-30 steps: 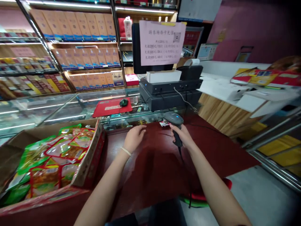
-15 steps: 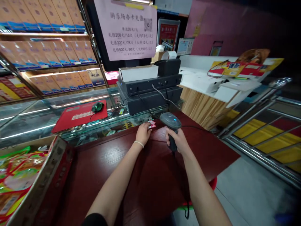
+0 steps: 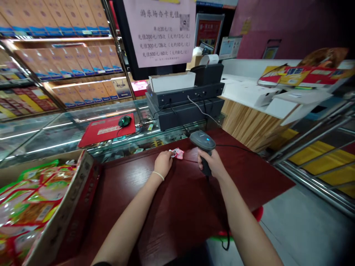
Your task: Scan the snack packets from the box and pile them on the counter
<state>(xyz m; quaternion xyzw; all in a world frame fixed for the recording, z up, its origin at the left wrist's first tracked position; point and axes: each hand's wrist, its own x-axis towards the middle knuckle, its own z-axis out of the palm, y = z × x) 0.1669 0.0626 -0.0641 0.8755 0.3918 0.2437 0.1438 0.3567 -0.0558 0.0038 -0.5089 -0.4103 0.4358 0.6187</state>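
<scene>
Over the dark red tabletop (image 3: 177,199), my right hand (image 3: 212,162) is wrapped round the handle of a barcode scanner (image 3: 203,141). A blue light glows on the scanner's head, and its cord hangs below my hand. My left hand (image 3: 163,163), with a pale band at the wrist, rests near the table's back edge. Its fingers are closed on the left end of a small pink-and-white packet (image 3: 178,153). The scanner's head is just to the right of that packet, apart from it.
An open carton (image 3: 85,184) of bagged snacks stands at the left. Behind the table, a glass counter (image 3: 111,147) carries a red mouse pad (image 3: 97,131), a mouse (image 3: 124,121) and dark cash drawers (image 3: 183,114) under a receipt printer (image 3: 208,75). Metal railing (image 3: 313,177) runs along the right.
My left hand has drawn slightly left and toward me, and more of the pink packet shows. The view has turned a little left. My right hand still holds the scanner.
</scene>
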